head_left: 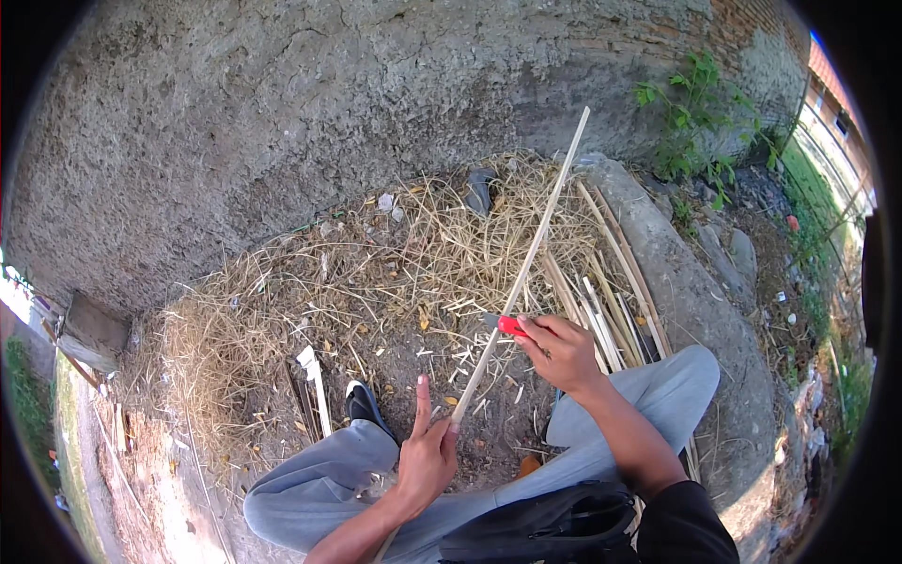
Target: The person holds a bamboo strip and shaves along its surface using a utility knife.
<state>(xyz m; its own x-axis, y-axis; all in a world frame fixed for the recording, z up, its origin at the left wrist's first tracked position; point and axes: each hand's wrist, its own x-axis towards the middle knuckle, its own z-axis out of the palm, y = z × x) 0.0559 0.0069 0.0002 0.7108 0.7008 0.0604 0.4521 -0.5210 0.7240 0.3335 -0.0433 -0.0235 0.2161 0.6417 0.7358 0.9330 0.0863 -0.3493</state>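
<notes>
Wooden strip (524, 268), long, thin and pale, slants across the space in front of the seated person from where I watch, its lower end near the lap and its far end up against the view of the rough grey wall (329, 103). Its lower end is pinched in the person's left hand (427, 461), the index finger raised clear. The right hand (564, 355) is closed around a small cutter with a red handle (512, 325), its blade (490, 321) at the strip about two thirds of the way down; whether the edge bites into the wood, I cannot tell.

Below the strip, short pale chips (465, 359) lie scattered on the soil, and dry straw (460, 235) spreads toward the wall. More long strips (615, 324) lie in a loose bunch beyond the right hand, beside a grey stone ledge (700, 291). Grey trouser legs (319, 479) fold outward on both sides, with a dark shoe (369, 412) by the left knee.
</notes>
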